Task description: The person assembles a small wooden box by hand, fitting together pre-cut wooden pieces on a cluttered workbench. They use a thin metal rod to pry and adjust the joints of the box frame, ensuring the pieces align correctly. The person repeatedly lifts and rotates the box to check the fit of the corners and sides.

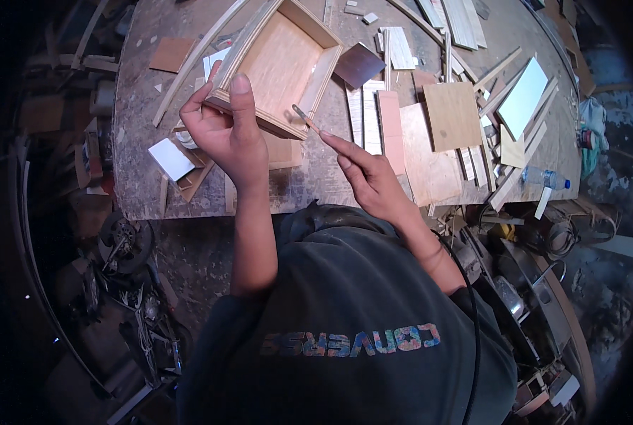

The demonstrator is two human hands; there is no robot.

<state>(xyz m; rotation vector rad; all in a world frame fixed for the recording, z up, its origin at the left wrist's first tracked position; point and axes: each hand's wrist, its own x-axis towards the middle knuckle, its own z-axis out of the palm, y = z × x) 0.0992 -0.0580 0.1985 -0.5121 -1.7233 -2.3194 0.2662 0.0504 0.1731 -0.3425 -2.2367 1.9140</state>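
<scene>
Two bare hands are at work on an open wooden box [281, 60], tilted near the front of a worn workbench [309, 185], its far end cut off by the upper edge of the view. The left hand [233, 138] is closed on the box's near left corner, thumb laid over the near wall, other fingers partly hidden at the side. The right hand [378, 183] has its fingers drawn together on a slim tool [304, 117], whose tip is at the near right corner; whether it touches the wood cannot be told. With thin walls and a layered, plywood-like rim, the box should be light for its bulk and stiff, its bare wood more grippy than slippery, though edges could splinter and corner joints take knocks badly. A corner, where two walls brace each other, looks the soundest hold; the tool seems light, best held by its handle.
</scene>
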